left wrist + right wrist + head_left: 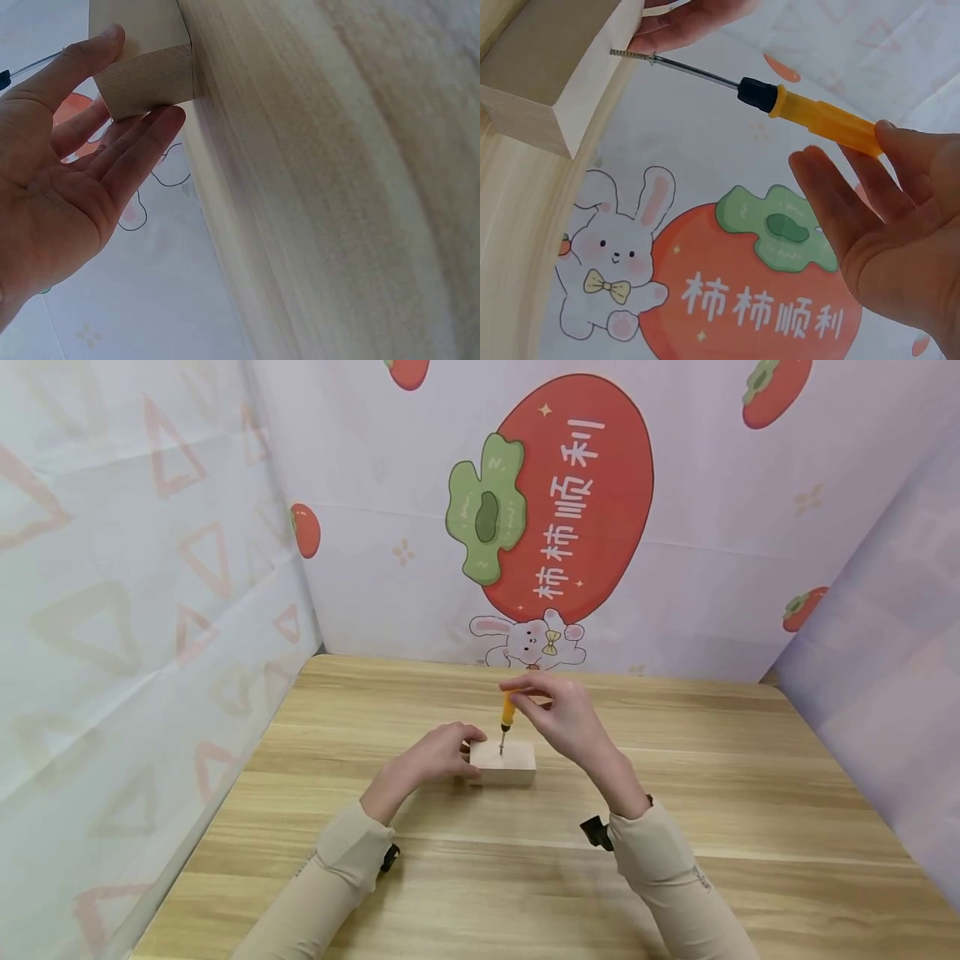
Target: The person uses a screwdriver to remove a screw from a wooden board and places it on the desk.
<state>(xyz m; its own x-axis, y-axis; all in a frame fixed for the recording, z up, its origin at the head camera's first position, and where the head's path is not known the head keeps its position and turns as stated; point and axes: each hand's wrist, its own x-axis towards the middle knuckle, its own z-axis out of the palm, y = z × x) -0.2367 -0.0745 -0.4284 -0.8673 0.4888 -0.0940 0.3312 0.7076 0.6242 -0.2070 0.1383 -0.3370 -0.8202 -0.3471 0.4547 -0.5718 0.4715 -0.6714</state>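
A pale wooden block [519, 758] lies on the table, and my left hand [440, 753] grips its left end. In the left wrist view the thumb [101, 46] rests on the block's upper face, with the fingertips at the opposite side. A threaded screw [632, 55] stands upright in the block's top, much of its thread exposed. The tip of a yellow-handled screwdriver [825, 122] meets the screw's head. My right hand [564, 714] pinches the rear end of the handle between thumb and fingers, from above.
The wood-grain table [697, 810] extends around the block on all sides. Behind it hangs a backdrop [705, 602] printed with a persimmon and a rabbit. Patterned cloth walls [172, 635] border the left and right. Dark wrist straps [597, 832] sit at the sleeves.
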